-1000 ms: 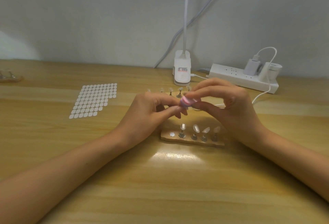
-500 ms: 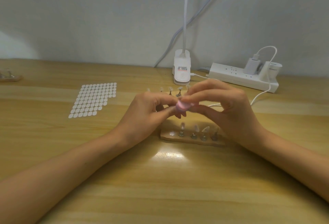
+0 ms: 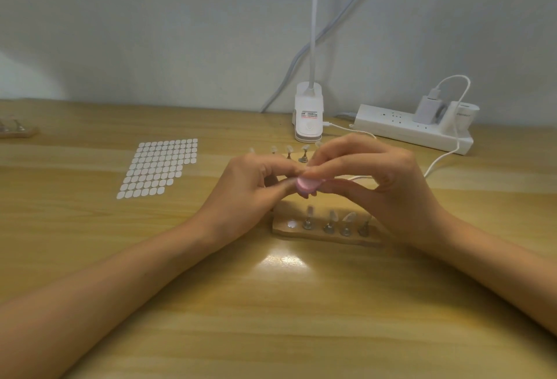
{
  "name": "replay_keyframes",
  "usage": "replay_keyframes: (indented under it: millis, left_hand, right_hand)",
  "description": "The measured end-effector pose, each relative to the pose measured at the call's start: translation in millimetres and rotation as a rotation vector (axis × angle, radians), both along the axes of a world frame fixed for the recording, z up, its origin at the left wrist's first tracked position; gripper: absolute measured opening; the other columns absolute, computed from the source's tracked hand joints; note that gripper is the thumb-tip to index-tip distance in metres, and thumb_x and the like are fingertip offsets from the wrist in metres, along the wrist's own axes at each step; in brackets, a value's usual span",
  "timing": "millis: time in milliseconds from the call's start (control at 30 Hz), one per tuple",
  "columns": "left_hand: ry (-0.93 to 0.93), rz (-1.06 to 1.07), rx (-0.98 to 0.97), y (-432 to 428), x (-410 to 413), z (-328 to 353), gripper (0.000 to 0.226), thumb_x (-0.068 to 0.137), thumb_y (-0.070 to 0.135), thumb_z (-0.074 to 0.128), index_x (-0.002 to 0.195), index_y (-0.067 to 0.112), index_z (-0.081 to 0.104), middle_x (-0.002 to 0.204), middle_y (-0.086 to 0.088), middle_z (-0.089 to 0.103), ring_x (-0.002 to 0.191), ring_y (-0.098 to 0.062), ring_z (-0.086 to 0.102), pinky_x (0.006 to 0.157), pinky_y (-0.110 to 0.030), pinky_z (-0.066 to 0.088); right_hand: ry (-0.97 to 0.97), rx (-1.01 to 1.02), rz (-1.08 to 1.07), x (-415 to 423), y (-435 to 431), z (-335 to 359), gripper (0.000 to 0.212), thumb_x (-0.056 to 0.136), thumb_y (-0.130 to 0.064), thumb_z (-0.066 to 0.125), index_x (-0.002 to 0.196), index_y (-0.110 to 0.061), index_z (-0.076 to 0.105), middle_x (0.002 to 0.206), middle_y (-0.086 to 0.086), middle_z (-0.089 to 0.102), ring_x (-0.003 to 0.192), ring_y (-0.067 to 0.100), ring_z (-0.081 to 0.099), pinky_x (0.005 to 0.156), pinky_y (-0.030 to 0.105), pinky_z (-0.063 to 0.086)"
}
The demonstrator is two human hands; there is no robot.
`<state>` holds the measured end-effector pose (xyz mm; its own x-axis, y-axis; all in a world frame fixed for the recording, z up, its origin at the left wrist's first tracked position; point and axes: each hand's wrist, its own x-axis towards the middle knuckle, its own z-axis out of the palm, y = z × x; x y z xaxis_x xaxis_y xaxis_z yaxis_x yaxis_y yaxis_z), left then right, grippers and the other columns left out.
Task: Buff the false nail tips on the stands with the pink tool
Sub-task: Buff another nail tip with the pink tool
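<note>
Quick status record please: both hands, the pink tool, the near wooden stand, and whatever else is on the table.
left hand: fingertips pinched at end of pink tool; what they hold is hidden
right hand: pinches pink tool
near stand: four nail tips upright, leftmost slot empty
far row of tips: behind the hands, partly hidden
sticker sheet: left of hands
power strip: back right

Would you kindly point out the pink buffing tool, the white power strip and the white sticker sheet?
pink buffing tool (image 3: pixel 306 185), head view, rounded end.
white power strip (image 3: pixel 398 126), head view, top face.
white sticker sheet (image 3: pixel 159 168), head view, centre.
</note>
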<state>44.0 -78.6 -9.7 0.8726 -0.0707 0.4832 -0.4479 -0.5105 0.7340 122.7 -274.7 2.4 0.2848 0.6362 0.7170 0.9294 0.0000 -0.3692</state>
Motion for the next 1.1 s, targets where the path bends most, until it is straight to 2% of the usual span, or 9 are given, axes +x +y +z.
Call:
replay_keyframes:
  millis: [100, 233, 333, 467, 600, 700, 833, 933, 1100]
  left_hand:
    - [0.016, 0.02, -0.014, 1.7, 1.7, -1.6, 0.012, 0.091, 0.027, 0.069, 0.086, 0.024, 0.08, 0.079, 0.009, 0.077, 0.075, -0.023, 0.073, 0.075, -0.045, 0.053]
    - [0.034, 0.016, -0.003, 1.5, 1.4, -1.0, 0.012, 0.089, 0.033, 0.068, 0.089, 0.03, 0.079, 0.079, 0.014, 0.077, 0.064, -0.031, 0.066, 0.065, -0.033, 0.052]
    - [0.052, -0.006, -0.042, 2.1, 0.3, -0.9, 0.012, 0.092, 0.023, 0.069, 0.088, 0.023, 0.08, 0.078, 0.009, 0.077, 0.052, -0.001, 0.056, 0.056, -0.018, 0.043]
    - [0.06, 0.005, -0.026, 1.3, 0.2, -0.8, 0.013, 0.087, 0.036, 0.068, 0.089, 0.03, 0.079, 0.073, 0.007, 0.076, 0.054, -0.037, 0.053, 0.054, -0.036, 0.043]
    - [0.072, -0.021, -0.06, 2.8, 0.0, -1.8, 0.011, 0.091, 0.026, 0.069, 0.088, 0.025, 0.08, 0.077, 0.009, 0.077, 0.048, -0.006, 0.053, 0.053, -0.022, 0.042]
    - [0.073, -0.005, -0.042, 1.7, 0.3, -1.5, 0.016, 0.086, 0.038, 0.067, 0.089, 0.029, 0.08, 0.075, 0.007, 0.077, 0.049, -0.026, 0.049, 0.052, -0.031, 0.04]
    - [0.07, -0.014, -0.052, 3.1, -0.2, -1.5, 0.012, 0.091, 0.026, 0.069, 0.085, 0.028, 0.079, 0.076, 0.008, 0.077, 0.049, -0.003, 0.052, 0.054, -0.017, 0.04]
    - [0.081, -0.002, -0.037, 2.4, 0.7, -2.0, 0.011, 0.088, 0.033, 0.07, 0.088, 0.028, 0.08, 0.073, 0.008, 0.076, 0.049, -0.03, 0.048, 0.052, -0.026, 0.039]
    - [0.083, -0.013, -0.018, 3.6, 1.0, -2.7, 0.015, 0.088, 0.033, 0.07, 0.086, 0.024, 0.081, 0.078, 0.011, 0.077, 0.049, -0.008, 0.052, 0.057, -0.015, 0.04]
  right_hand:
    - [0.033, 0.029, -0.078, 2.4, -1.3, 1.3, 0.023, 0.085, -0.015, 0.07, 0.107, -0.009, 0.074, 0.1, 0.01, 0.072, 0.095, 0.021, 0.069, 0.079, 0.043, 0.057]
    - [-0.016, 0.002, -0.027, 0.3, -0.5, 0.4, 0.022, 0.085, -0.016, 0.071, 0.106, -0.009, 0.073, 0.1, 0.009, 0.071, 0.095, 0.02, 0.069, 0.08, 0.038, 0.058]
    - [0.036, 0.042, -0.089, 1.8, -2.5, 1.7, 0.023, 0.085, -0.016, 0.071, 0.107, -0.009, 0.074, 0.1, 0.008, 0.071, 0.094, 0.019, 0.069, 0.08, 0.041, 0.057]
    - [-0.039, -0.011, -0.011, -2.2, 0.6, -1.0, 0.022, 0.084, -0.016, 0.074, 0.104, -0.009, 0.075, 0.099, 0.008, 0.071, 0.093, 0.02, 0.069, 0.08, 0.036, 0.057]
    - [0.015, 0.035, -0.085, 0.5, -2.2, 1.7, 0.023, 0.084, -0.013, 0.073, 0.106, -0.009, 0.074, 0.098, 0.008, 0.07, 0.091, 0.019, 0.068, 0.078, 0.039, 0.057]
    - [-0.041, -0.015, -0.011, -3.3, -0.2, -1.3, 0.021, 0.085, -0.014, 0.073, 0.104, -0.008, 0.076, 0.099, 0.009, 0.07, 0.093, 0.02, 0.069, 0.08, 0.035, 0.057]
    - [0.002, 0.025, -0.09, 1.0, -1.7, 1.9, 0.023, 0.085, -0.014, 0.072, 0.106, -0.007, 0.075, 0.099, 0.008, 0.071, 0.093, 0.018, 0.068, 0.079, 0.038, 0.057]
    - [-0.057, -0.026, -0.002, -1.7, -0.7, -0.4, 0.021, 0.085, -0.014, 0.073, 0.105, -0.008, 0.075, 0.1, 0.008, 0.07, 0.094, 0.017, 0.069, 0.081, 0.031, 0.057]
    - [-0.026, 0.012, -0.056, 2.7, -4.0, 1.5, 0.022, 0.085, -0.014, 0.073, 0.106, -0.009, 0.074, 0.099, 0.009, 0.071, 0.093, 0.019, 0.069, 0.08, 0.035, 0.058]
